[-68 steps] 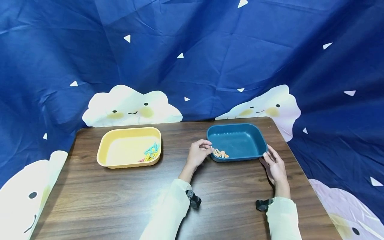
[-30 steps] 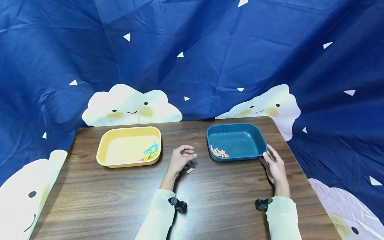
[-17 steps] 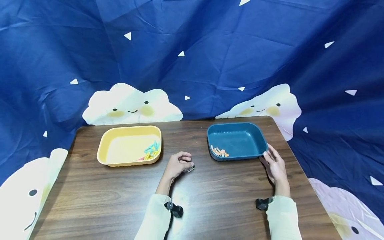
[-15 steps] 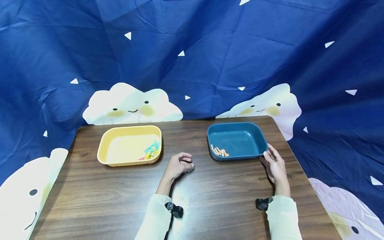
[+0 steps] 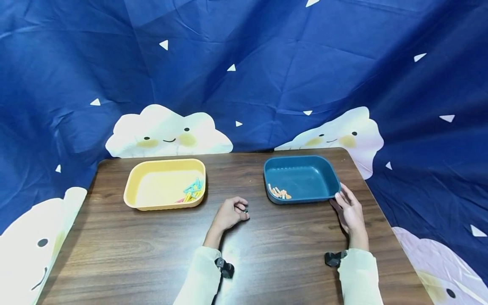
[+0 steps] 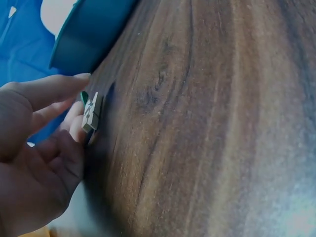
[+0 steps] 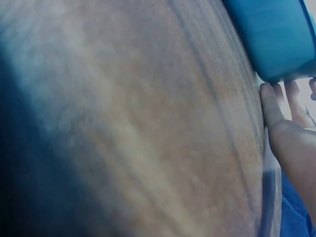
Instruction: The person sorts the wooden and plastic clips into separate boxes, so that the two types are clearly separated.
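My left hand is low over the middle of the wooden table, thumb and fingers curled around a mini wooden clothespin. A bit of green shows at the clothespin's end in the left wrist view; in the head view fingers mostly cover it. At the right, my right hand touches the near right corner of the teal tray from outside. Its thumb and fingers are fairly straight against the tray's wall. Several small orange and white pieces lie in the tray's near left corner.
A yellow tray stands at the back left, with several blue, yellow and pink clips in its near right corner. Behind the table hangs a dark blue cloth printed with clouds. Black cameras are strapped to both wrists.
My left hand has moved from the teal tray back to the table's middle, down to the lying clothespin, and now grips it. My right hand has stayed at the tray's corner.
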A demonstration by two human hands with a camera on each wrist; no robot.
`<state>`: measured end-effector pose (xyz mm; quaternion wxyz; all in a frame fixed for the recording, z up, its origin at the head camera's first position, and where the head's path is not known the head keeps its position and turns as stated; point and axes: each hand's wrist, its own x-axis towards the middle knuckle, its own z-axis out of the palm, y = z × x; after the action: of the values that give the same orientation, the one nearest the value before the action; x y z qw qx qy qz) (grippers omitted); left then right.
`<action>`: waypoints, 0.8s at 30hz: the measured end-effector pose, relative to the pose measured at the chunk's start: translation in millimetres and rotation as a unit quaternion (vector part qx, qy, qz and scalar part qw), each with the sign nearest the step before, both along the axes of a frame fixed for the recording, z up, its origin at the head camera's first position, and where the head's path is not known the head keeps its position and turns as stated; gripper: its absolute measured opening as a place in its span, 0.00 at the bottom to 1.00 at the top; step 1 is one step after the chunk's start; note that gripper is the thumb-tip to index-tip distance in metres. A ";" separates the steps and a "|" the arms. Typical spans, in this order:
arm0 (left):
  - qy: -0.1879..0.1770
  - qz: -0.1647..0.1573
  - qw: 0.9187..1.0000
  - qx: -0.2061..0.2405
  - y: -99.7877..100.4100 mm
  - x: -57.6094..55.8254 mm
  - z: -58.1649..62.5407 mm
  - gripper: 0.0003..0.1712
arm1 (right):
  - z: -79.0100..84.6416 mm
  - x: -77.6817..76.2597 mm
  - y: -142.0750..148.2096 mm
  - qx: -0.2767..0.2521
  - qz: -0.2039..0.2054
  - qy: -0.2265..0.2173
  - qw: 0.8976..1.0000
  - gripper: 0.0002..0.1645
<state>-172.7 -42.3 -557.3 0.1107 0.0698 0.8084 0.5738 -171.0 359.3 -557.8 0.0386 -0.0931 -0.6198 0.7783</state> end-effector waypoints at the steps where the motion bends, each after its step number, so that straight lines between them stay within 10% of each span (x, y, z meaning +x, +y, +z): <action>1: 0.001 0.001 1.000 -0.027 1.6 0.2 1.2 0.19 | 0.3 0.1 0.1 0.000 -0.001 -0.002 1.000 0.39; 8: 0.065 -0.007 0.978 -0.196 9.7 3.6 3.8 0.14 | 0.4 0.1 -0.5 -0.004 0.002 -0.007 1.000 0.40; 24: 0.094 -0.005 0.976 -0.195 9.5 2.2 2.6 0.08 | 1.1 -1.0 0.1 0.005 0.002 -0.016 1.000 0.39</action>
<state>-170.5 -32.8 -554.8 0.0487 0.1046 0.9113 0.3954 -172.1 359.4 -556.7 0.0278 -0.1048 -0.6246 0.7734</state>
